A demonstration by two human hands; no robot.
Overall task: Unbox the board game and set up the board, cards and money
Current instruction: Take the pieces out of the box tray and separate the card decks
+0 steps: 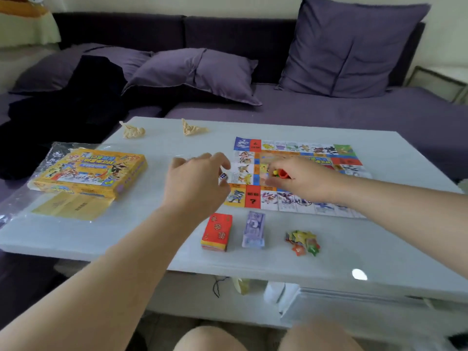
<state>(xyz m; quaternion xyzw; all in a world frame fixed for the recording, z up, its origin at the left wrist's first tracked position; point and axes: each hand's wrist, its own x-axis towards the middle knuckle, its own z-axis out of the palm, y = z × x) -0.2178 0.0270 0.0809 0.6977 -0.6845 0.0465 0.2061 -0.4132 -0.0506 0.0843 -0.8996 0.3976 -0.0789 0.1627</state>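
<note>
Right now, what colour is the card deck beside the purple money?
Red card deck with gold characters; head view.

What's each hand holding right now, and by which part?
Right hand pinches small coloured pieces above the board, contact hidden. Left hand seems to pinch the die by its sides.

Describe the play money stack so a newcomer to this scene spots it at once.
On the white table, look along the near edge, just below the game board. Three small piles sit in a row there; the money stack is the middle one, between the red card deck and the loose heap of tokens. It is the only pale purple pile.
</note>
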